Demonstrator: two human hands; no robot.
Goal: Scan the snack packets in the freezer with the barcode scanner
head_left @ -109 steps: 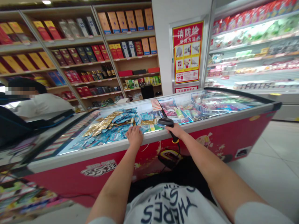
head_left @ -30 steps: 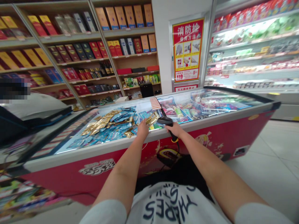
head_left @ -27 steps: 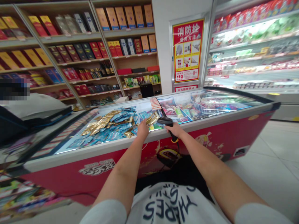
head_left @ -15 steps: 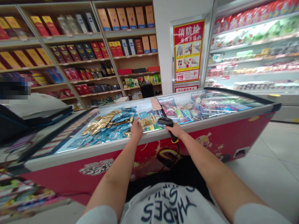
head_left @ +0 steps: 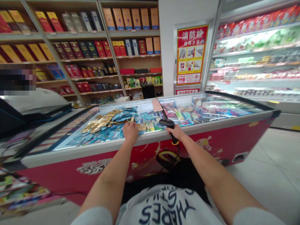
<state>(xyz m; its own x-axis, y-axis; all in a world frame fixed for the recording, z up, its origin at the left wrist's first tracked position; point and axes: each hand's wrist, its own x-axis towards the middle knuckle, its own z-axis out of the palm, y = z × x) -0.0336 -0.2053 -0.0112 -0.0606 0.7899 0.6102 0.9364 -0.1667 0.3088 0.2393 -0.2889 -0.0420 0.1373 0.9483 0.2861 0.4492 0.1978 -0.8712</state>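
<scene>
My right hand [head_left: 177, 132] is wrapped round the handle of a black barcode scanner [head_left: 166, 122], whose head points left over the freezer's front edge. My left hand [head_left: 130, 131] is at the right side of a pile of blue snack packets [head_left: 112, 133] and gold packets [head_left: 100, 122] on the glass top. Its fingers are curled downward; what they hold, if anything, is hidden. Just right of them lies another gold packet [head_left: 142, 127], partly behind the hand. More blue packets [head_left: 147, 116] lie between the pile and the scanner.
A red chest freezer [head_left: 98, 179] with a glass top stands before me. Frozen goods and a wire basket [head_left: 199, 107] show through its right side. Boxed goods fill the wall shelves [head_left: 82, 34]. A lit fridge [head_left: 255, 56] is at right, a counter [head_left: 70, 117] at left.
My left hand has moved left toward the pile, its fingers now curled over. The gold packet beside it appears lower and further left. My right hand keeps the scanner in nearly the same place.
</scene>
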